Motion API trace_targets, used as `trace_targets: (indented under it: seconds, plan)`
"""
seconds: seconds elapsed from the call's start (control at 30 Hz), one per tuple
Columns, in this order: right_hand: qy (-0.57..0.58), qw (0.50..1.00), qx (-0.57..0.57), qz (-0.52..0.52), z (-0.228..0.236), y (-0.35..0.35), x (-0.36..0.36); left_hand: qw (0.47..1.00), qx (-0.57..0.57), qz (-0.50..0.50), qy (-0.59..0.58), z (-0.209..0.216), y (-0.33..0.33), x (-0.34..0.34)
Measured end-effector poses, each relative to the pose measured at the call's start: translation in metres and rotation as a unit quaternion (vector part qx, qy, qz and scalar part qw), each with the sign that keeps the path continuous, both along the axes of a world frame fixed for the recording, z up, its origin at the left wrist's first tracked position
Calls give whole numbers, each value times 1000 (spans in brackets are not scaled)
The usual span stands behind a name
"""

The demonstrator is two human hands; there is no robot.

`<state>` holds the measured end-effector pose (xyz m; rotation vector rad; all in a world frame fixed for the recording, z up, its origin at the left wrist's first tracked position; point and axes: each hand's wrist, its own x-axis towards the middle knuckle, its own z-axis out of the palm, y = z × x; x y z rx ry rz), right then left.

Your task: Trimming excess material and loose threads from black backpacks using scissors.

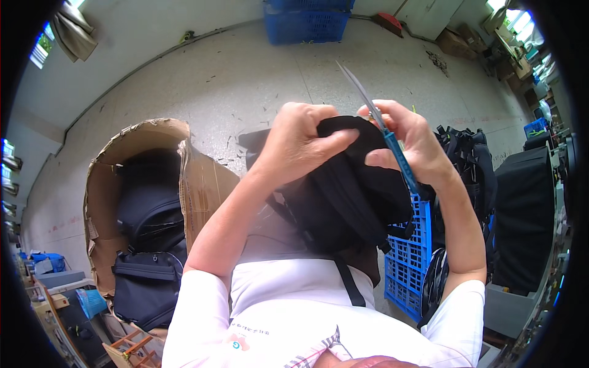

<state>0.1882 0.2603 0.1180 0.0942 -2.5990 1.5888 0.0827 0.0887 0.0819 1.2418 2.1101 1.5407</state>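
Left hand (297,144) grips the black backpack (346,184); right hand (408,138) at three o'clock pinches blue-handled snips (383,132), blades pointing eleven o'clock.

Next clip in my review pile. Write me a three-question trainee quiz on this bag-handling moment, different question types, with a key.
1. True or false: the left hand grips the top of the black backpack.
2. What does the right hand hold? A) blue-handled thread snips B) a roll of tape C) a marker
3. Fill in: the cardboard box on the person's left holds more black ____.

Key: 1 true. 2 A, the thin blades point up and away from the backpack. 3 bags.
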Motion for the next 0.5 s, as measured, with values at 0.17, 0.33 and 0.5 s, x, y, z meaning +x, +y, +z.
trace_targets:
  seconds: [0.17, 0.33, 0.5]
  plan:
    - [-52, 986, -127, -95, -7, 9, -7, 932, 219, 237, 165, -20, -13, -16]
    - [172, 963, -107, -175, -3, 18, -5, 891, 200, 120, -389, -87, -34, -19]
    - [307, 895, -288, -147, 9, 13, 7, 815, 329, -28, -476, -108, -36, -43]
